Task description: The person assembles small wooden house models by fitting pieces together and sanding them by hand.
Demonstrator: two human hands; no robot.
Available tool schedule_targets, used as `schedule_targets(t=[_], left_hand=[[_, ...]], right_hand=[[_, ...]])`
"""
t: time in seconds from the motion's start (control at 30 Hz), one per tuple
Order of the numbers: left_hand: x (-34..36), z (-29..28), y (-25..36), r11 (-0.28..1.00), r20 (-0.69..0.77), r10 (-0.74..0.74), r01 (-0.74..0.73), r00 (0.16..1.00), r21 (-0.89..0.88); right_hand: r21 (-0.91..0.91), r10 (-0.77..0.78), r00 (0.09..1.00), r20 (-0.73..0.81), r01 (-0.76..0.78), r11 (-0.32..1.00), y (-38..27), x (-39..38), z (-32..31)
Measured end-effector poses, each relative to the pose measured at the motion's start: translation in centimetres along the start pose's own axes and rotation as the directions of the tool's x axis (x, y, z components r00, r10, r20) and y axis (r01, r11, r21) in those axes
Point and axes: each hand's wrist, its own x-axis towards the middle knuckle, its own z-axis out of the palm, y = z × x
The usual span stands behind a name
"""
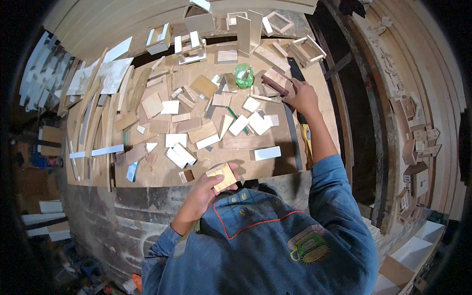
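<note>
My left hand [200, 192] grips a small pale wooden block [223, 179] close to my body, thumb across its face. Out to the right, my right hand [304, 98] has its fingers and thumb at the right end of a brown-edged wooden block [274, 84], which lies on the board. Part of that block is hidden by the fingers. A green translucent container [244, 75] stands to the left of it. Beside my right forearm lies a handsaw with a yellow handle [306, 140].
Many loose wood offcuts [202, 132] cover the plywood worktop [236, 164]. Long wood strips [93, 128] lie at the left. Small box-like wooden pieces [158, 39] and an open wooden frame [307, 51] stand along the back. A dark straight strip [293, 137] runs near the right edge.
</note>
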Motion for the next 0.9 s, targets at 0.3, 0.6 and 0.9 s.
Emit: schedule_targets(t=[0.3, 0.6, 0.9], left_hand=[[-0.2, -1.3, -0.7, 1.000, -0.012, 0.023, -0.023, 1.000, -0.009], [0.7, -1.2, -0.5, 0.886, 0.089, 0.120, -0.066, 0.989, -0.459], [1.3, -1.3, -0.9, 0.872, 0.116, 0.220, -0.142, 0.969, -0.469]], right_hand=[[-0.013, -0.138, 0.965, -0.224, 0.139, 0.990, -1.6, 0.7, -0.5], [-0.328, -0.470, 0.882, 0.023, 0.451, 0.830, -4.7, 1.3, 0.5], [0.824, -0.617, 0.775, 0.135, 0.258, 0.504, -10.3, -7.9, -4.3]])
